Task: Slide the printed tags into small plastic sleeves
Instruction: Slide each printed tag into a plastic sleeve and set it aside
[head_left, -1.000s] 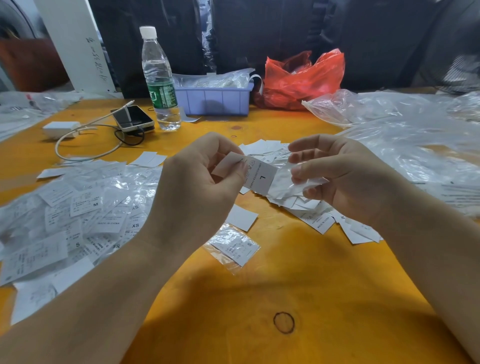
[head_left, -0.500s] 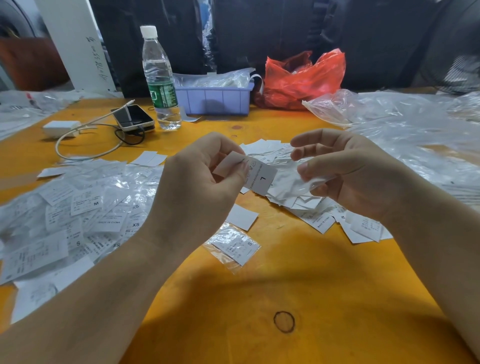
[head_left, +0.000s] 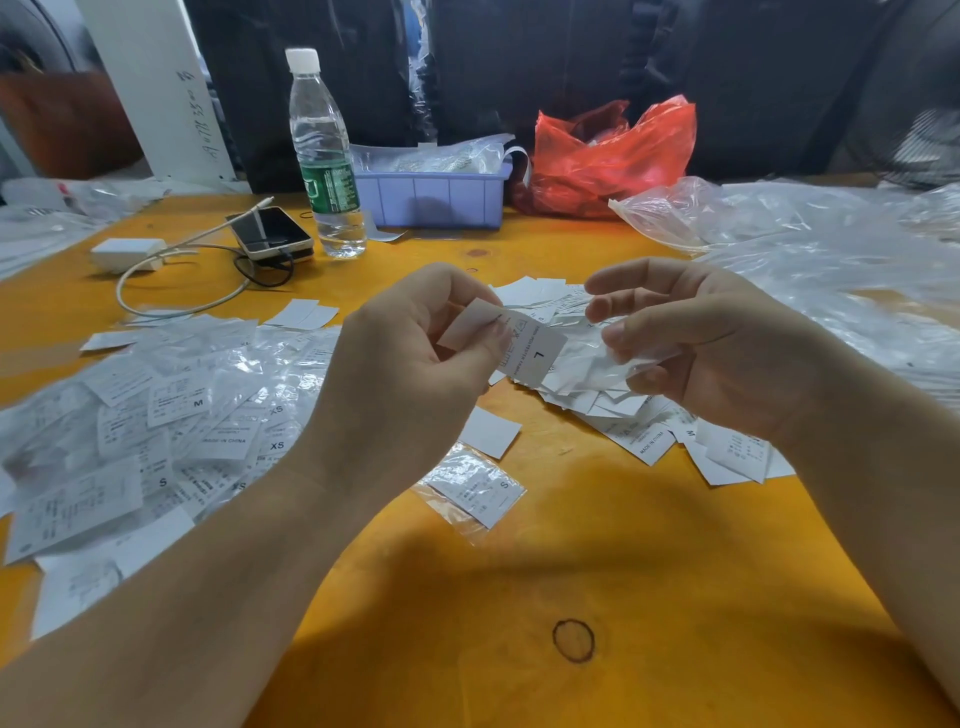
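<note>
Since the earlier frame the right hand (head_left: 717, 353) has opened slightly, fingers spread, its thumb and lower fingers holding a clear sleeve (head_left: 597, 366). Left hand (head_left: 415, 364) pinches the L tag (head_left: 530, 353) above mid-surface (head_left: 623, 545), meeting the sleeve; near edge bare.

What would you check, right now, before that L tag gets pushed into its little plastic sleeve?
1. Left hand pinches the L tag: ok.
2. Right hand holds the clear sleeve: ok.
3. Sleeve mouth open: cannot tell.
4. Tag's leading edge meets the sleeve: ok.
5. Tag flat, uncreased: ok.
6. Only one tag pinched: cannot tell.
</note>
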